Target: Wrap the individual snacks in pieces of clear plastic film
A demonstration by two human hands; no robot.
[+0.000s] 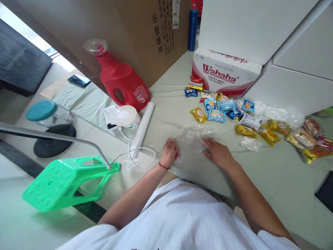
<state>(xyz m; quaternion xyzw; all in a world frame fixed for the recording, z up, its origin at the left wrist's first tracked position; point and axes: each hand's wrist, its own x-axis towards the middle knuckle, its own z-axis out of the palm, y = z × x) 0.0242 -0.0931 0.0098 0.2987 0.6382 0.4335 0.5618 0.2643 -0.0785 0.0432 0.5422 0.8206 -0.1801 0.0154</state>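
A clear plastic bag (pixel 191 142) lies spread on the pale green cloth (pixel 221 180) in front of me. My left hand (pixel 170 152), with a red cord at the wrist, is closed on the bag's left edge. Over its right side my right hand (pixel 218 152) rests with fingers stretched and apart, the fingertips touching the film. Beyond the hands are packaged snacks: a yellow packet (pixel 198 114), a light blue packet (pixel 216 116), a silver packet (pixel 250 121) and several more. A small crumpled clear wrapper (pixel 251 143) lies to the right.
A white roll (pixel 142 130), white cable (pixel 145 166) and paper tub (pixel 130 116) are at left, near a red jug (pixel 122 80) and tipped green stool (pixel 70 180). A Wahaha carton (pixel 226 73) stands behind the snacks. More wrapped food (pixel 307 139) lies far right.
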